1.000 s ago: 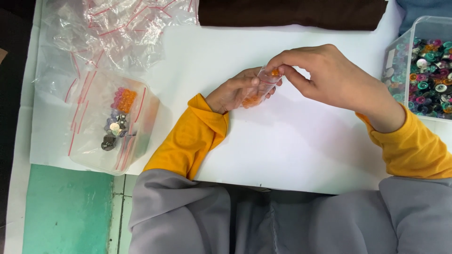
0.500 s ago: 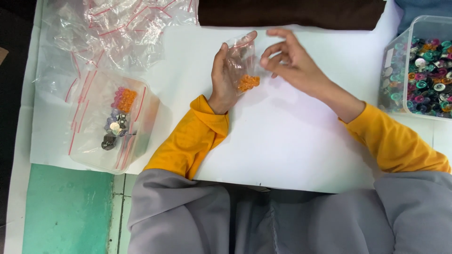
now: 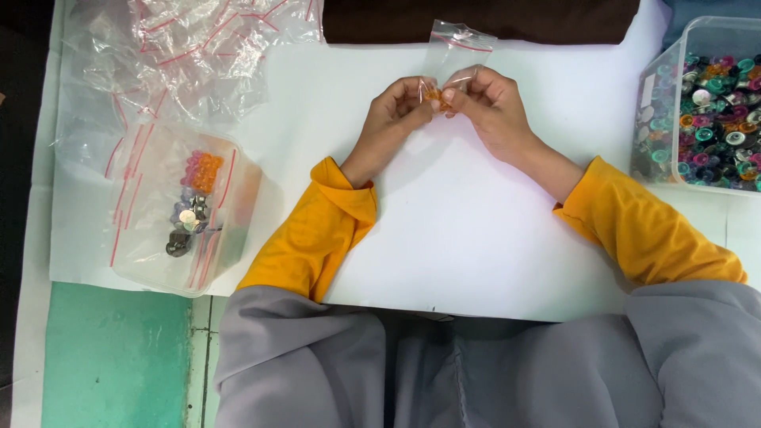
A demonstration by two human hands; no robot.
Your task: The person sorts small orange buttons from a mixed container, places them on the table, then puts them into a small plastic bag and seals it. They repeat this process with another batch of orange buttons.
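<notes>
Both hands hold one small clear zip bag [image 3: 453, 49] with a red seal line, upright over the white table [image 3: 476, 238]. My left hand [image 3: 399, 107] pinches its lower left part. My right hand [image 3: 485, 103] pinches the lower right part. Orange beads [image 3: 434, 97] show between the fingertips at the bag's bottom. The bag's top stands free above the fingers. Yellow sleeves cover both forearms.
A clear plastic tub [image 3: 709, 111] of mixed coloured buttons stands at the right edge. A pile of empty zip bags [image 3: 190, 55] lies at the top left. Below it a clear container [image 3: 186, 210] holds filled bags. A dark brown cloth [image 3: 483, 17] runs along the far edge.
The bag has been raised upright and shifted right toward the table's middle. My right hand came back onto it, and both hands now pinch its bottom with the beads.
</notes>
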